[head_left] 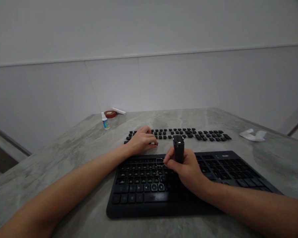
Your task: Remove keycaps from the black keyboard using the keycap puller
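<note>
A black keyboard lies in front of me, with many of its key positions bare and other keys still capped. My left hand rests beyond its back edge, fingers curled and closed around a small dark keycap at the fingertips, partly hidden. Loose black keycaps are laid out in rows around and to the right of this hand. Above the middle of the keyboard, my right hand is closed around a black-handled keycap puller. A thin wire loop from the puller sits over the upper key rows.
A small white spray bottle with a blue label stands at the back left. Behind it are a round red-brown case and a white strip. Crumpled white tissue lies at right on the grey marbled table.
</note>
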`<action>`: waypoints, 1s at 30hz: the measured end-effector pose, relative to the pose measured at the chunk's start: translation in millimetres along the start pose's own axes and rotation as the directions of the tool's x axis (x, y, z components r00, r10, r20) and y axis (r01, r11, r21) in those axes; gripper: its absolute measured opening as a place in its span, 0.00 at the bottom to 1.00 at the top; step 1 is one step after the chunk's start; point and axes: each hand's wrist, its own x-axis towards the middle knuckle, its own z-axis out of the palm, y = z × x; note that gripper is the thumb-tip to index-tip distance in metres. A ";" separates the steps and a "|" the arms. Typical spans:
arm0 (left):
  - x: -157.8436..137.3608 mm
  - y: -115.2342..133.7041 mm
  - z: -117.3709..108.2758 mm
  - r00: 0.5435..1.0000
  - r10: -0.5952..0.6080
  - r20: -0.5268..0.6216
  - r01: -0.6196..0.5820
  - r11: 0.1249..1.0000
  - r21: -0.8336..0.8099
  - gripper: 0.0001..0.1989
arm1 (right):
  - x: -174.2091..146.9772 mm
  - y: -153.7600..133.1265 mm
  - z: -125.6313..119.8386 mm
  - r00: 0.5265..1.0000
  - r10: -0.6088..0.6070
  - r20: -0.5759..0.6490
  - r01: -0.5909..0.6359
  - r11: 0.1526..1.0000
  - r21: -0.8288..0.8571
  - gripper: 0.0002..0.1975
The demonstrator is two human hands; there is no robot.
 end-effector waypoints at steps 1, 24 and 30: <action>0.1 -0.1 1.0 1.000 -0.023 0.012 0.023 1.000 -0.001 0.06 | 0.0 0.8 0.0 1.000 -0.004 0.002 0.004 1.000 -0.003 0.05; 2.6 6.2 4.1 0.973 -0.229 0.039 0.227 0.973 0.047 0.15 | 0.0 5.1 -0.1 1.000 -0.015 0.023 0.016 0.999 -0.031 0.05; 2.9 6.7 3.6 0.973 -0.227 0.045 0.224 0.973 0.060 0.14 | -0.2 6.6 -0.4 0.999 -0.002 0.039 0.003 1.000 -0.020 0.05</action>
